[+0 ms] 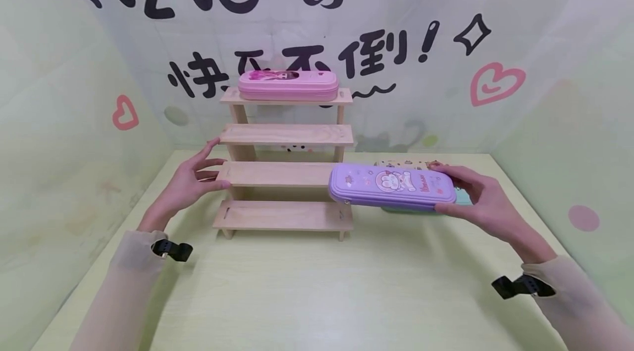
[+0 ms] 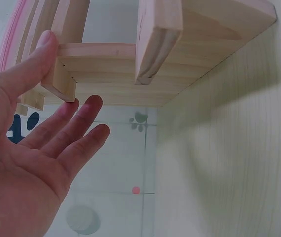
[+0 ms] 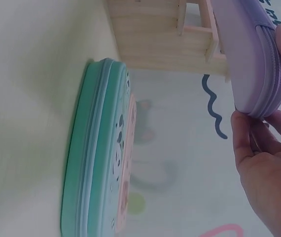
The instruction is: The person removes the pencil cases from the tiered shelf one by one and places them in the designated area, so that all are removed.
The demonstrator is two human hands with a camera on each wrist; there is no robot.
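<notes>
In the head view, your right hand pinches the right end of a purple case, held up at the right of the wooden rack; it looks zipped, contents hidden. A closed pink case lies on the rack's top shelf. Your left hand is at the rack's left end, its grip wide.

The left wrist view adds the rack's shelf undersides, your thumb against a shelf end, fingers relaxed.

The right wrist view reveals more of a zipped green case, right of the rack; a peach case sits on or behind it, unclear which.
</notes>
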